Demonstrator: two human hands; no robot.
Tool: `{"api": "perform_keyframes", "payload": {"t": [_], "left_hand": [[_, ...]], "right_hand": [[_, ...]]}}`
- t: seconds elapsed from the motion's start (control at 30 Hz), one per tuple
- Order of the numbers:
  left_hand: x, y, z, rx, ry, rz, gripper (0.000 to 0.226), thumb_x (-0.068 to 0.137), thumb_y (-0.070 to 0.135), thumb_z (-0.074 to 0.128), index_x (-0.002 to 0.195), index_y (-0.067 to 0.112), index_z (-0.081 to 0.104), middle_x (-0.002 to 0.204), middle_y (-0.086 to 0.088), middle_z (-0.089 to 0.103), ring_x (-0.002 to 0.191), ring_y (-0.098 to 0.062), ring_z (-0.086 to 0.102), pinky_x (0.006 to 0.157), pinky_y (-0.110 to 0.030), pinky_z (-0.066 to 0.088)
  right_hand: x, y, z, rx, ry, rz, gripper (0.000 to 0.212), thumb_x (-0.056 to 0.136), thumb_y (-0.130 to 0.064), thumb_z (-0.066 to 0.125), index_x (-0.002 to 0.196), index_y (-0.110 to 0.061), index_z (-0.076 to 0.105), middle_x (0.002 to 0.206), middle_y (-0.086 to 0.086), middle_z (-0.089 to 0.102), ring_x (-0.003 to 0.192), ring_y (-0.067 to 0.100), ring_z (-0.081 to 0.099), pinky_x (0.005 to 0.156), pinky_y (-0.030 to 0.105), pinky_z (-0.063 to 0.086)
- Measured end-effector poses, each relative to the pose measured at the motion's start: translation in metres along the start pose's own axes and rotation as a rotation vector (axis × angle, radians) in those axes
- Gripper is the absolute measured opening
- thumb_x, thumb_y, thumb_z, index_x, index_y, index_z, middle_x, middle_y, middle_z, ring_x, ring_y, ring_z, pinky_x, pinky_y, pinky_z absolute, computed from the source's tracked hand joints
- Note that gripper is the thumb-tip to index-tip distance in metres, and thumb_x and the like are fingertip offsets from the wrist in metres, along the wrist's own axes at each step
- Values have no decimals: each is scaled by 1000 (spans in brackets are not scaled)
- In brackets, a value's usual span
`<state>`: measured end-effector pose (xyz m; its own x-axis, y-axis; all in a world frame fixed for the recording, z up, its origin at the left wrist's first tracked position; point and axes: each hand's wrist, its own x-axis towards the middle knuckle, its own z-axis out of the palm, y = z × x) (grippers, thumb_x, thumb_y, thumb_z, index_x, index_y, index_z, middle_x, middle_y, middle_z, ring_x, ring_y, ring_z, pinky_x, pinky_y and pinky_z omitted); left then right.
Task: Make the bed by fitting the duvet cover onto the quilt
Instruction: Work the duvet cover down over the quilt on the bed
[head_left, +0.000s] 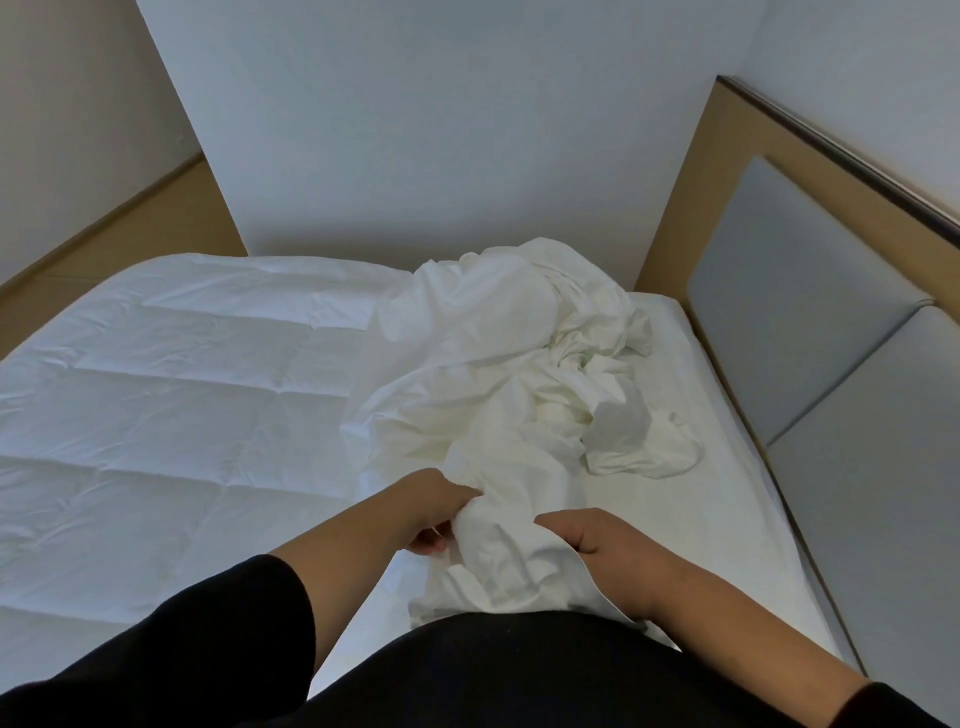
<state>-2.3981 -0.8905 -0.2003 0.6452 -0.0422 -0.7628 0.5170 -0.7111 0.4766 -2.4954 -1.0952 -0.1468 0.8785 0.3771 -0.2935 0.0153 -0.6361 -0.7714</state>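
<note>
Nearest the camera, black sleeves (218, 639) and a dark lap fill the bottom of the view, with both bare forearms reaching forward over the bed. The left hand (441, 512) and the right hand (597, 535) hold the same bunched end of the duvet cover (498, 395). The left fingers (434, 543) are curled under the fold, with the thumb across its top, gripping the cloth. The right hand clamps the fabric from the other side, its thumb pressed against the bundle and its fingers hidden beneath it, so the cloth is pinched between the two hands and hangs down toward the lap.

The duvet cover is plain white, thin and heavily creased. From the fingers it runs away in a twisted rope, then spreads into a loose crumpled heap beyond them, rising in a soft mound at its far end.

Left of the fingers lies the quilt (156, 395), white, puffy and stitched into large squares, spread flat over that side of the bed. Under and right of the fingers shows the smooth white bed sheet (727, 519). Farther right stands the headboard (810, 364), grey padded panels in a tan wooden frame. Beyond the heap rises a pale wall (441, 130).
</note>
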Motion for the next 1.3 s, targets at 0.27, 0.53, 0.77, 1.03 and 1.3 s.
{"api": "perform_keyframes", "payload": {"t": [0.27, 0.53, 0.77, 1.03, 1.3], "left_hand": [[-96, 21, -39, -869, -20, 770, 26, 74, 26, 65, 67, 2, 66, 57, -15, 53, 50, -23, 47, 49, -29, 39], [-104, 8, -20, -621, -275, 949, 30, 75, 8, 61, 100, 11, 77, 106, -15, 66, 103, -30, 62, 88, -41, 54], [-38, 7, 26, 42, -111, 613, 33, 89, 54, 64, 121, 50, 57, 114, 28, 63, 106, 5, 59, 92, -21, 49], [-19, 43, 28, -236, 95, 577, 43, 99, 44, 53, 79, 6, 55, 72, 0, 56, 67, -13, 49, 65, -29, 42], [-14, 62, 28, -576, 64, 485, 45, 91, 50, 55, 96, 7, 69, 96, -4, 73, 90, -27, 68, 94, -57, 52]], "right_hand": [[1, 14, -1, 158, 473, 51, 17, 82, -32, 72, 74, -43, 62, 78, -40, 63, 78, -18, 58, 73, 6, 45], [4, 6, -4, 68, 462, 76, 27, 89, -16, 70, 80, -36, 54, 74, -14, 60, 74, -13, 59, 68, 6, 44], [3, -1, -2, 588, 559, 199, 27, 102, -11, 53, 79, -21, 61, 60, -18, 68, 60, -12, 61, 59, 6, 45], [-22, 15, 0, 232, 1042, 10, 27, 105, -15, 47, 78, -15, 53, 68, -13, 53, 65, 5, 51, 60, 15, 41], [-43, 48, -5, 319, -125, 518, 23, 92, -36, 54, 100, -34, 75, 101, -19, 74, 101, 8, 67, 96, 28, 50]]}}
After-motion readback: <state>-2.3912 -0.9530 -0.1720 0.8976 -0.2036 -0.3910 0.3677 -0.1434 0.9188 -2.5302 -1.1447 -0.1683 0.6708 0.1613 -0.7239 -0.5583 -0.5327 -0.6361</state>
